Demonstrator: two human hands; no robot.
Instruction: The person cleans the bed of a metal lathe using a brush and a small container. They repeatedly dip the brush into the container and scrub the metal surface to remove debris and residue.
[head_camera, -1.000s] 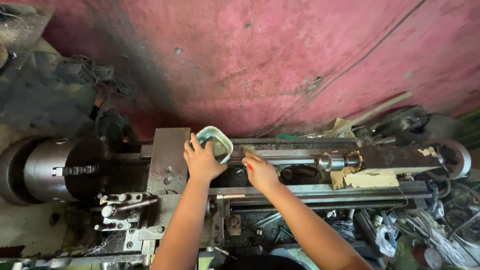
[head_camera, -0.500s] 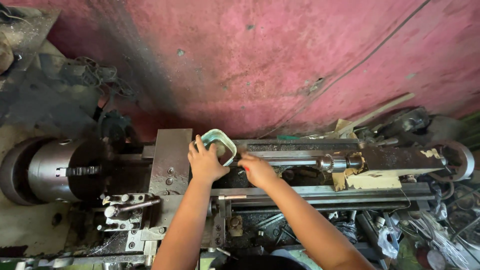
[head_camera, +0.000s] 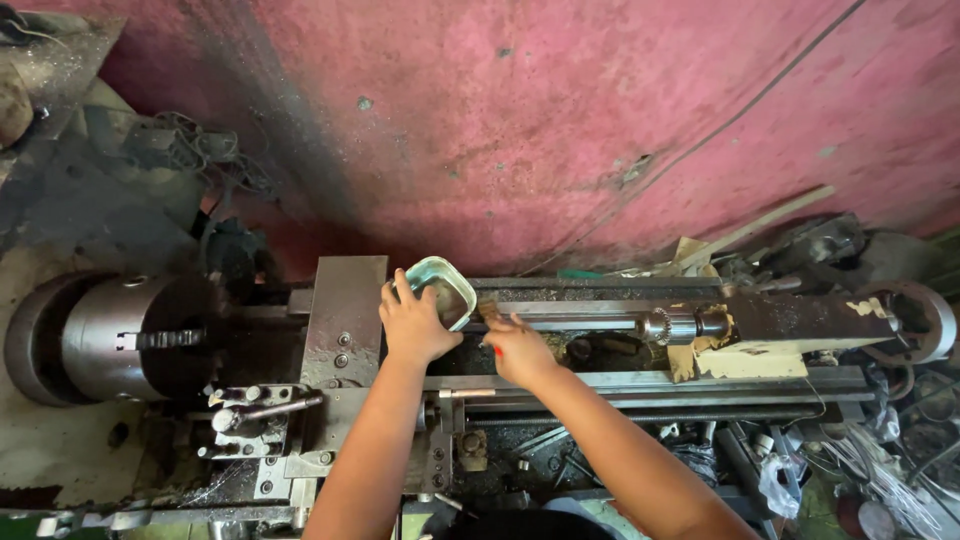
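The left hand (head_camera: 412, 325) is seen clasped around a small pale-green container (head_camera: 443, 287), held tilted at the far edge of the lathe bed (head_camera: 600, 380). Just to its right, the right hand (head_camera: 518, 347) is closed around a brush (head_camera: 489, 310), whose bristles are touching the container's rim.

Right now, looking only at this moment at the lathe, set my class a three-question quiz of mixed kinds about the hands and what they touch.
1. True or false: the left hand grips the container.
2. What does the right hand hold? A) a hammer B) a small brush C) nothing
3. Fill in: the chuck sits on the person's ____ side.

Key: 1 true; 2 B, though the brush is small and partly hidden; 3 left.
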